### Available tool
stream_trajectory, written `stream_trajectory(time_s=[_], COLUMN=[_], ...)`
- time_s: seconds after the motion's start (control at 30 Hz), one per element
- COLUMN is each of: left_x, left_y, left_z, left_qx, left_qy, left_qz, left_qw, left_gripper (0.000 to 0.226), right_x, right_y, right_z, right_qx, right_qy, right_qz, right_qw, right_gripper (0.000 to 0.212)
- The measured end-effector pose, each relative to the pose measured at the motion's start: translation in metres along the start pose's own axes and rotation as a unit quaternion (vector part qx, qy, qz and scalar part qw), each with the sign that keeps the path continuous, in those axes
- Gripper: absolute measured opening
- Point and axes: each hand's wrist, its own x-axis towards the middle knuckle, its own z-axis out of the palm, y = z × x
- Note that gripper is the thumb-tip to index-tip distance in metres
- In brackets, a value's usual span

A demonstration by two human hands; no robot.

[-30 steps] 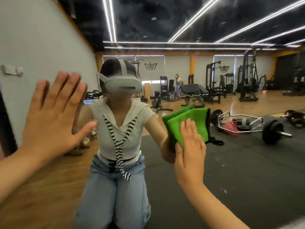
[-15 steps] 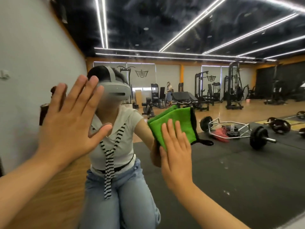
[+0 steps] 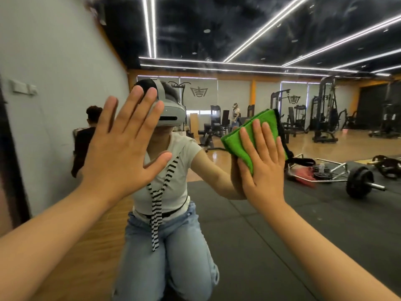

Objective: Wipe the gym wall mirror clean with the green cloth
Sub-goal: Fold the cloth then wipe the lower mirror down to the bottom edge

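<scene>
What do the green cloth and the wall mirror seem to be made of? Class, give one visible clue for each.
The cloth looks like microfibre or terry, soft and matte: its green face is fuzzy, with a dark stitched edge. The mirror looks like glass, smooth and glossy: it gives a clear reflection, with faint hazy smears near the top.

Both arms are stretched forward. The left forearm enters the view from 8 o'clock and rises toward the centre. The left hand point(image 3: 123, 148) stands upright at about 9 o'clock, palm turned away, fingers straight and spread, thumb pointing to 3 o'clock. The right forearm enters from 4 o'clock. The right hand point(image 3: 262, 168), near the centre at 3 o'clock, presses flat on the green cloth point(image 3: 233, 145), fingers straight, pointing to 12 o'clock.
</scene>
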Motion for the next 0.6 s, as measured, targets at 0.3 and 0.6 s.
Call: stream_trajectory(time_s=[0.3,0.6], left_x=[0.0,0.0], left_y=[-0.001,-0.002], left_z=[0.0,0.007], left_qx=[-0.006,-0.028], left_qy=[0.009,0.032], left_qz=[0.007,0.013], left_qw=[1.0,0.999], left_gripper=[0.086,0.086], right_x=[-0.024,-0.009], right_y=[-0.045,-0.092], right_z=[0.011,0.021], right_qx=[-0.048,0.033], right_qy=[-0.068,-0.007], right_qz=[-0.201,0.064], right_qw=[0.976,0.997], right_gripper=[0.05,0.054])
